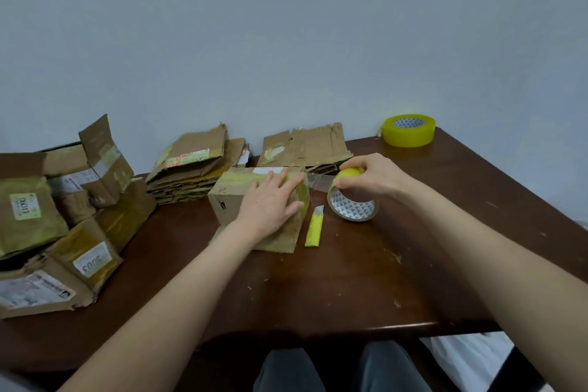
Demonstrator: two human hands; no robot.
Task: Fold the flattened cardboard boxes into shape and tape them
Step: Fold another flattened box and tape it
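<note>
On the dark brown wooden table (350, 280), the small brown cardboard box (227, 199), already folded into shape, sits at centre. The left hand (270, 200) lies flat on it, fingers straight, seemingly pinning the flaps and tape end down. The right hand (372, 177) grips the yellow-tinted roll of clear tape (351, 204) just right of the box, stretching a taut clear strip (319, 183) to it. A yellow utility knife (314, 226) lies between them, likely for cutting. Flattened cardboard stacks (194, 169) lie at the far edge. Finished boxes (63, 200) pile left, one white label (27, 205) reading "0013". The other labels are too blurred to read.
</note>
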